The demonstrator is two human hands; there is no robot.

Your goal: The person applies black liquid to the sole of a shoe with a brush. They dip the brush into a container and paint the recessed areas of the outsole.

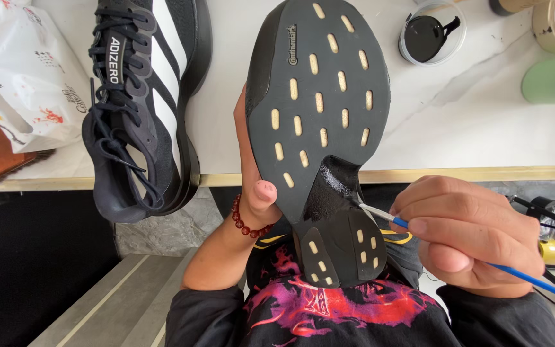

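The shoe (319, 109) is black and is held up with its sole facing the camera. The toe points to 12 o'clock and the heel to 6 o'clock. The sole has many small cream bumps. The middle part looks wet and shiny. The brush (470, 254) is thin and blue, with its tip touching the shiny part, coming in from 4 o'clock.

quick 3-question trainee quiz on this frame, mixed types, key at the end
1. True or false: the left hand holds the shoe sole-up.
2. The right hand holds: A) a rag B) a brush C) scissors.
3. Where does the other shoe lie?

Key: 1 true. 2 B, its tip on the glossy black midsole. 3 On the white table, partly over its edge, left of the held shoe.
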